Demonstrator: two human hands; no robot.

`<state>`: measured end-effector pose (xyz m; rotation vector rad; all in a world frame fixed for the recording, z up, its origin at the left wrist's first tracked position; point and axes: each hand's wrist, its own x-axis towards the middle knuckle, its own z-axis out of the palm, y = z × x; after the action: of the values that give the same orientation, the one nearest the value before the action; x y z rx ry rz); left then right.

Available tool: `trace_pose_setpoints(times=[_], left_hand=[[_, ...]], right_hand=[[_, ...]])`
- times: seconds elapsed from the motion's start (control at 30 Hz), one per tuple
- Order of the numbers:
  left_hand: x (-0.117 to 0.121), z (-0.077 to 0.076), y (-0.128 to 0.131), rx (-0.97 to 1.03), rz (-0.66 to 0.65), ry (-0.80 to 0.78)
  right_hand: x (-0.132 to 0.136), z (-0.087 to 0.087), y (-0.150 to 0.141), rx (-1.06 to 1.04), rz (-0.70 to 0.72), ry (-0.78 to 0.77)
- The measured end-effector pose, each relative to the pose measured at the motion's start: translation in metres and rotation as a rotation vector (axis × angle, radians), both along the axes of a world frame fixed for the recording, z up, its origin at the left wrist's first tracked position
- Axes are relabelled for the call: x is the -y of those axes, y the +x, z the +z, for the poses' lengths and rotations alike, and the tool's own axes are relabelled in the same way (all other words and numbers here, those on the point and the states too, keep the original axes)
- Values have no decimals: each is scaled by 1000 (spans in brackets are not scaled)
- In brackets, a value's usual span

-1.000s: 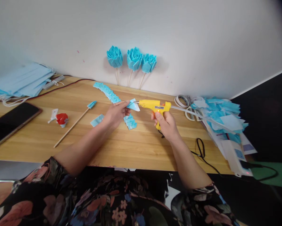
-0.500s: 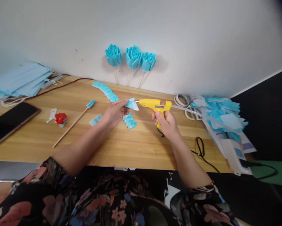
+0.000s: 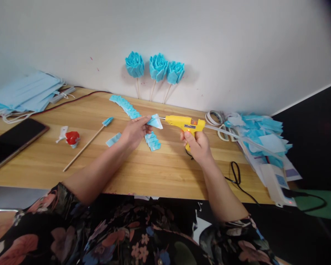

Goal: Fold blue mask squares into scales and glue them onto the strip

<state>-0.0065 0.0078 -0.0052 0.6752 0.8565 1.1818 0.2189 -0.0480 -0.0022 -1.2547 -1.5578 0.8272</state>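
Pinched in my left hand (image 3: 136,131) is a small folded blue fabric petal (image 3: 156,121), its pale side showing. My right hand (image 3: 198,143) grips a yellow hot glue gun (image 3: 183,121), whose metal nozzle points left at the petal's upper edge. A long clear glue stick (image 3: 234,134) sticks out of the gun's back. Under and around my left hand runs a curved row of overlapping blue petals (image 3: 126,106), partly hidden by the hand. To its left lie a loose blue piece (image 3: 113,140) and a wooden stick (image 3: 84,149) with a blue tip (image 3: 107,121).
Three blue fabric flowers (image 3: 158,67) on sticks lean against the wall. Face masks (image 3: 30,94), a phone (image 3: 13,145) and a red wrapped item (image 3: 72,138) lie left. Right are tape (image 3: 213,117), scissors (image 3: 223,133), blue pieces (image 3: 262,129), a power strip (image 3: 276,184) and a black cord (image 3: 234,176).
The glue gun has shifted slightly right, its nozzle now near the petal's edge rather than over it. My left hand still holds the petal in about the same place.
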Motion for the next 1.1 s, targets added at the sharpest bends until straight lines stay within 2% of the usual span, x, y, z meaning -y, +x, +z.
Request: trace_pose_setpoints(times=[0.3,0.53,0.67,0.77,0.83,0.9,0.97,1.1], left_hand=[[1,8,0,3,23,-21],[-2,3,-4,5,36,-2],[-4,2,-6,-1,39,-17],[-5,4,-6,3,43,-19],[-5,5,-7,7,60,-24],[-6,6,-7,10,69,-14],[-5,8,-7,15,29,23],[10,11,0,26,-208,135]], right_hand=[[1,7,0,-113,57,10],[-6,8,-1,-305,-36,-88],[-17,27,5,-337,-14,-169],[-24,45,6,-285,46,-116],[-29,49,3,-213,55,-43],[-33,43,-4,-151,5,25],[-37,29,-11,-141,-55,84],[-38,4,-18,-169,-89,115]])
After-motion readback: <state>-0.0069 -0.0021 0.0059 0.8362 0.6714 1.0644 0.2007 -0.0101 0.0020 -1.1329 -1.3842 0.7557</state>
